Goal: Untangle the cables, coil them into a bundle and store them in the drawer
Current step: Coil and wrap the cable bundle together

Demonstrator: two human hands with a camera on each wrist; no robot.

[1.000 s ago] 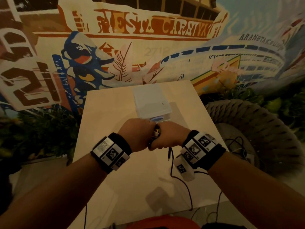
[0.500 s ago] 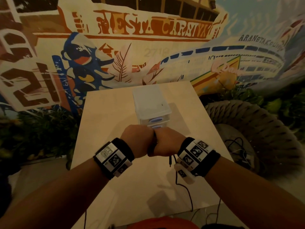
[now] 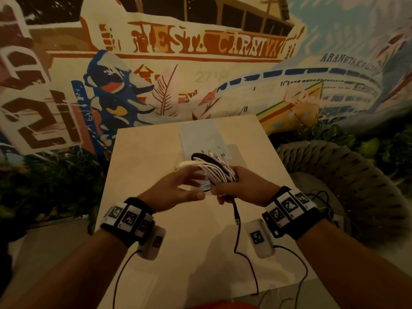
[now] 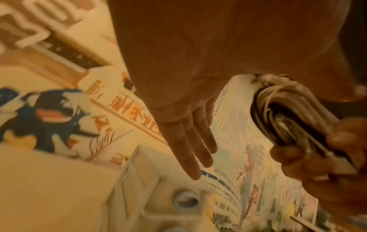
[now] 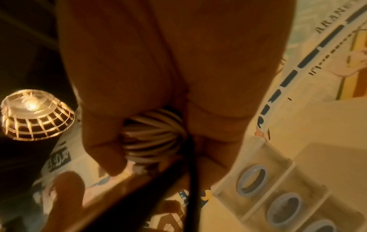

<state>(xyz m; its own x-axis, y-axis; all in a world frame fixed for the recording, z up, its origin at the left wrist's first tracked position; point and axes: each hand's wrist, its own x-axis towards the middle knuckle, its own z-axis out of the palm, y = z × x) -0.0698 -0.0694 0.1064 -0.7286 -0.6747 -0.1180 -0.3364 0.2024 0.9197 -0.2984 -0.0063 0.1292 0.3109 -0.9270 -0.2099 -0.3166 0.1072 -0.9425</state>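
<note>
My right hand (image 3: 234, 186) grips a coiled bundle of white and black cables (image 3: 211, 169) above the table, just in front of the small white drawer unit (image 3: 200, 139). The same bundle (image 4: 288, 113) shows at the right of the left wrist view and as cable loops (image 5: 152, 136) inside the right fist. A black cable end (image 3: 236, 212) hangs below the right hand. My left hand (image 3: 178, 186) is beside the bundle with straight fingers (image 4: 190, 150), holding nothing. The drawer fronts have blue round handles (image 5: 252, 180) and look closed.
The drawer unit stands on a light wooden table (image 3: 145, 163) against a painted mural wall. A large woven rope basket (image 3: 347, 175) with thin black wires sits to the right. Plants line both sides. A wicker lamp (image 5: 33, 114) hangs overhead.
Both fists were pressed together around the cables. Now they have parted: the right hand keeps the coiled bundle and has turned it up, while the left hand has let go and spread its fingers.
</note>
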